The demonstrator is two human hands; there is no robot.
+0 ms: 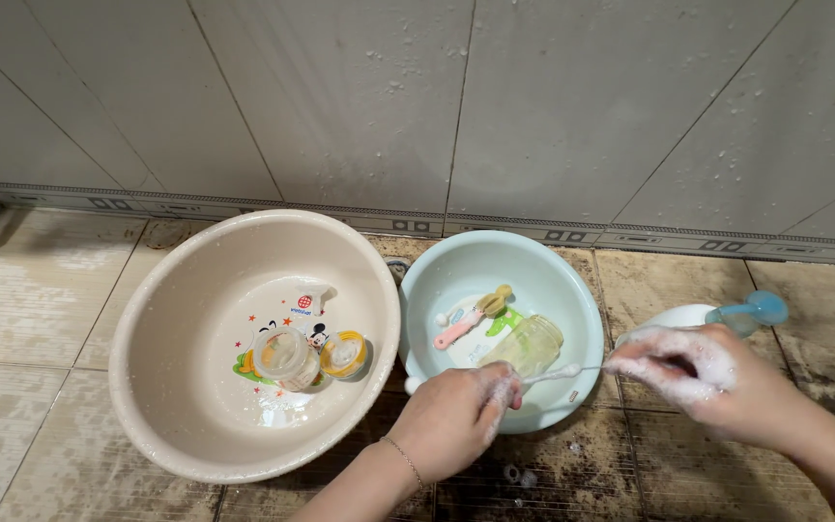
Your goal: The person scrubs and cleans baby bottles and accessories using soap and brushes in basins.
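While both soapy hands work over the pale blue basin (572, 290), the left hand (456, 416) has its fingers closed on a small item (hidden); the thin brush (562, 371) runs toward 3 o'clock into the right hand's (698, 372) pinching fingers.

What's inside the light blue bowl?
Inside the light blue bowl lie a clear bottle on its side and a pink-handled brush. The soapy left hand covers the near rim, so anything under it is hidden.
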